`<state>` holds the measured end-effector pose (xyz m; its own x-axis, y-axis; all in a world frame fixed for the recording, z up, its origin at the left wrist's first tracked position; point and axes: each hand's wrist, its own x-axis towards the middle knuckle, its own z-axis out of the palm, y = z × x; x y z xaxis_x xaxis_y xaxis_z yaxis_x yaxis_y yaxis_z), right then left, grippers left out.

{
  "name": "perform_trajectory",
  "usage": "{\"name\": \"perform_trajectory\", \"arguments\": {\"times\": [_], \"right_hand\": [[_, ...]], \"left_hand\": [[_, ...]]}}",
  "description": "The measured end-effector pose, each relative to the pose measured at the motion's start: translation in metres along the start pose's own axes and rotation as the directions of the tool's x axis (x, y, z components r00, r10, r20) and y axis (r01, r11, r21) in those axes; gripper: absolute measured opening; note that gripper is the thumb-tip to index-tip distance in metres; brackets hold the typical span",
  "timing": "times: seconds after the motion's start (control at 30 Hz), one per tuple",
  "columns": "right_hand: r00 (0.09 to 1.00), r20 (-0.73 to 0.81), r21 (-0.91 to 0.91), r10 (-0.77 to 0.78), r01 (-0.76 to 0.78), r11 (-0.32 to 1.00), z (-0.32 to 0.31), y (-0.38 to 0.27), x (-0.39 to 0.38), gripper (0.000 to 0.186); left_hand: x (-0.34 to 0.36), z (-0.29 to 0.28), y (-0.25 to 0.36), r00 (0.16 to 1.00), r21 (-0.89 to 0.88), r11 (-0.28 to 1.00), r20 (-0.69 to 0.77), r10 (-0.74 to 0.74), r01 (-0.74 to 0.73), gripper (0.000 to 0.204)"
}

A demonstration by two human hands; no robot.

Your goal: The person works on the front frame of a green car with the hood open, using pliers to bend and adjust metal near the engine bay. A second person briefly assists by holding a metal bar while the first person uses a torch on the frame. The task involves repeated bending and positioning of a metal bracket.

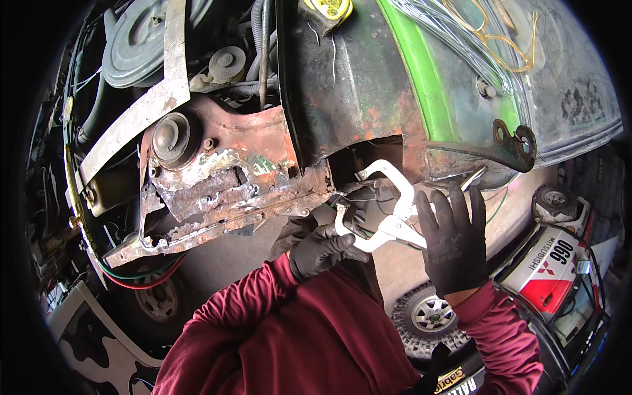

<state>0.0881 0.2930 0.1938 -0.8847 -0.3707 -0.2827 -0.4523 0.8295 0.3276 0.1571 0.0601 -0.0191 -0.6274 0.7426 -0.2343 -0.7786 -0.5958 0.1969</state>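
White locking C-clamp pliers (392,226) stand in front of me, jaws toward a rusty, cut-open car body panel (250,191). The upper jaw reaches to a dark rectangular opening (368,155) in the metal. My left hand (322,251), in a black glove, is closed around the lower jaw of the pliers. My right hand (454,240), gloved too, lies over the handles with its fingers stretched and apart. Its thumb is hidden behind the pliers. One handle tip shows past the right fingers.
A bare metal strip (141,135) crosses the engine bay. A yellow tape measure (328,9), wire coils (454,43) and safety glasses (494,36) lie on the bodywork. A dark bracket (517,146) juts out at right. Another vehicle's wheel (431,315) stands below.
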Motion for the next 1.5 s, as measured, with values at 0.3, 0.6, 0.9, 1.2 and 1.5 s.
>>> {"name": "perform_trajectory", "arguments": {"times": [0.3,0.6,0.9,1.2,1.5], "right_hand": [[1.0,-0.023,0.096,-0.014,0.016,0.995,-0.011,0.015,-0.017,0.055],[0.949,0.309,0.49,-0.066,-0.099,0.866,-0.043,0.055,-0.08,0.088],[0.566,0.703,0.71,-0.43,-0.586,0.39,0.01,0.09,-0.052,0.051],[0.698,0.674,0.69,-0.242,-0.478,0.543,0.006,0.11,-0.018,0.047],[0.967,0.246,0.44,0.062,-0.168,0.882,0.024,0.05,-0.071,0.13]], "left_hand": [[0.018,0.012,0.009,0.994,0.204,0.978,0.108,0.009,-0.031,0.031],[0.002,0.068,0.032,0.933,0.472,0.881,0.327,-0.152,-0.021,0.033],[0.054,0.064,-0.015,0.935,0.49,0.854,0.188,-0.301,0.176,0.068],[0.068,0.079,-0.035,0.994,-0.063,0.995,0.082,-0.074,0.079,0.043],[0.063,0.059,-0.048,0.956,-0.309,0.921,-0.096,-0.277,0.235,0.042]]}}
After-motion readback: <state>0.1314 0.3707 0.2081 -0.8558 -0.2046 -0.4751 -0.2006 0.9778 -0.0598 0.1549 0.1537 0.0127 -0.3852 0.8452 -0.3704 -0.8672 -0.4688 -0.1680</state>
